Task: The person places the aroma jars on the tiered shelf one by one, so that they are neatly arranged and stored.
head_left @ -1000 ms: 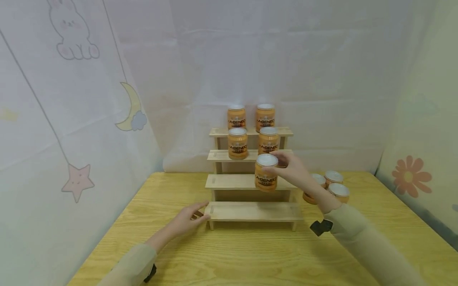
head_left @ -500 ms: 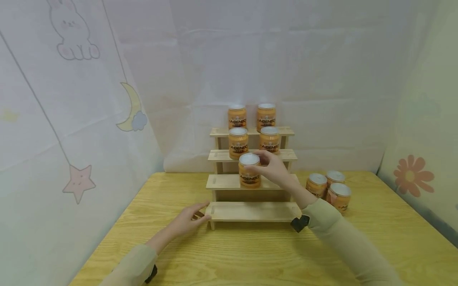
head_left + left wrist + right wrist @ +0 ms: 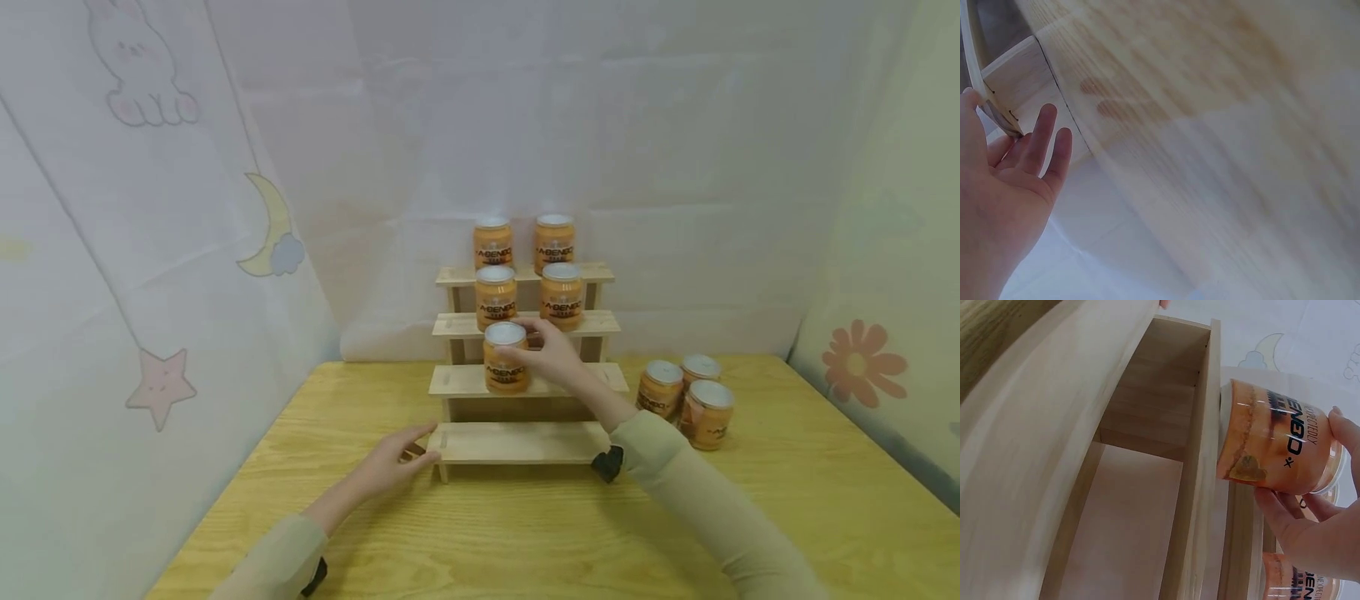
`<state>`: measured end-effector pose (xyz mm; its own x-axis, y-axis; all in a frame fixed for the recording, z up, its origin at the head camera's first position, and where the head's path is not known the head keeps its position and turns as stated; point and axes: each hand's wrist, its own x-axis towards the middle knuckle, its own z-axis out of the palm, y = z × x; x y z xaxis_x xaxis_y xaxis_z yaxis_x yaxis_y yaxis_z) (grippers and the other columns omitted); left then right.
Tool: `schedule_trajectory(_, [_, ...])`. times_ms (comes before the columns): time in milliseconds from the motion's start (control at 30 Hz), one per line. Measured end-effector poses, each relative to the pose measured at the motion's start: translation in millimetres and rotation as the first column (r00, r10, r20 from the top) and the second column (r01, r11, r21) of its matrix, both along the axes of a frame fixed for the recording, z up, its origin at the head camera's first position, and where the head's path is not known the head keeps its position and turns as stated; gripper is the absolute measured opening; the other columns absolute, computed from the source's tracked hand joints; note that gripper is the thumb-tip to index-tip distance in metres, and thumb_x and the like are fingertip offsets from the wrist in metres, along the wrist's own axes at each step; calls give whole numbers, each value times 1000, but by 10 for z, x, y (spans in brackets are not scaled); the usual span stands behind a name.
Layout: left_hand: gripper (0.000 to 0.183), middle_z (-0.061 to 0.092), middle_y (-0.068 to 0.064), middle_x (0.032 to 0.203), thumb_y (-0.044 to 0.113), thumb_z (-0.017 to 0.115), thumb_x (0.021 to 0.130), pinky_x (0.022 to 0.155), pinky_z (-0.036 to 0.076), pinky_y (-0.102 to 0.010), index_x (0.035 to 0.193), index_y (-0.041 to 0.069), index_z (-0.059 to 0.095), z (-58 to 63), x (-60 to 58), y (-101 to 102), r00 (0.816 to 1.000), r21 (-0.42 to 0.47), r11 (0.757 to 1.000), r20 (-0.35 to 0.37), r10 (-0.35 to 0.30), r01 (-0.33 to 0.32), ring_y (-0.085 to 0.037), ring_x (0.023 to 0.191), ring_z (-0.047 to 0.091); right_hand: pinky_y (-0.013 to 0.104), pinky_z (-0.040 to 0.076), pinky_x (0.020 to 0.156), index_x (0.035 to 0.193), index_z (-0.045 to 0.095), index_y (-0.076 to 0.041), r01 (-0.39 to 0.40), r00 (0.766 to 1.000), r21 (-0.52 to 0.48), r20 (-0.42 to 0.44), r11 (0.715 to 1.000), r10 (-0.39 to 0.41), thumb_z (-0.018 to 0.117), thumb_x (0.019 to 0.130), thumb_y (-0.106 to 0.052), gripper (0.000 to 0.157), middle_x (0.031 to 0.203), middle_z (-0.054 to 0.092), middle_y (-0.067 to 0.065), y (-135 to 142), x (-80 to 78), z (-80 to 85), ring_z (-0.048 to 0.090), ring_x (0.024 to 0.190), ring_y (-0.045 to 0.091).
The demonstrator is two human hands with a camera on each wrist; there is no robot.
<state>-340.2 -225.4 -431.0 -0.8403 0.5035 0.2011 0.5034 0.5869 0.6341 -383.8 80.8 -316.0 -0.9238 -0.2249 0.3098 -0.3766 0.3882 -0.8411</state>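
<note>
An orange can (image 3: pixel 506 360) with a silver lid stands upright at the left part of the third step down. My right hand (image 3: pixel 551 354) grips it near the top. In the right wrist view, the thumb and fingers lie on opposite sides of the can (image 3: pixel 1282 440), whose base is right at the board's edge. A tiered wooden display stand (image 3: pixel 525 443) carries it. My left hand (image 3: pixel 390 462) holds the left end of the lowest step, thumb in front. In the left wrist view, two fingers of the left hand (image 3: pixel 1016 187) extend free of the wood.
Two cans stand on the top step, a left can (image 3: pixel 492 244) and a right can (image 3: pixel 555 246). Below them sit another pair, one can (image 3: pixel 496 298) left and one can (image 3: pixel 562 297) right. Three more cans (image 3: pixel 708 417) cluster on the wooden table (image 3: pixel 487 533), right of the stand.
My right hand has carried the can leftward along the third step, from its right half to its left part, and slightly lower. My left hand has stayed at the stand's end.
</note>
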Motion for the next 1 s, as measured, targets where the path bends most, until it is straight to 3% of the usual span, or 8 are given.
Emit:
schedule_trajectory(300, [62,45,-19,141,41,55,93,84,54,-38,144,8,39,-1,-9,-21,1000,4,1000,15,22,-22,-29,104,61,41,48,94,134,47,-16,-6,999,12,-44,1000,6,73,79,-45,67,127,51,3,-120,2,16,54,115,24])
schedule_trajectory(633, [62,46,-17,141,40,56,93,84,55,-38,143,7,39,-1,-35,-20,1000,-8,1000,-3,0,0,-30,103,62,39,51,92,137,44,-17,16,1000,19,-22,1000,-16,72,80,-44,68,127,52,3,-112,-6,-27,56,112,24])
schedule_trajectory(1000, [61,47,-19,139,39,56,94,83,55,-38,142,6,40,-27,-50,-23,999,-12,1000,-32,-11,11,-29,100,63,38,52,90,130,45,-15,22,999,-44,24,999,-21,74,77,-46,69,124,54,5,-137,2,-44,56,113,23])
